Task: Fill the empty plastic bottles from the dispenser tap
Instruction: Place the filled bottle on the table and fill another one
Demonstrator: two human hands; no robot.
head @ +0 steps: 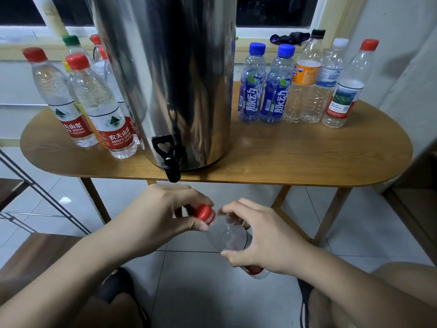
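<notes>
A tall steel dispenser (179, 74) stands on the wooden table (295, 162), its black tap (170, 165) hanging over the front edge. Below the tap, in front of the table, I hold a clear plastic bottle (227, 235) tilted with its neck to the left. My right hand (262, 240) grips the bottle's body. My left hand (165, 211) pinches its red cap (205, 213) between thumb and fingers. The bottle's lower end with its red label shows under my right hand.
Several water bottles with red caps (101, 107) stand left of the dispenser. Right of it stand two blue bottles (275, 91) and several clear ones (343, 91). A metal rack (35, 190) is at the left. My knees and shoes are below on the tiled floor.
</notes>
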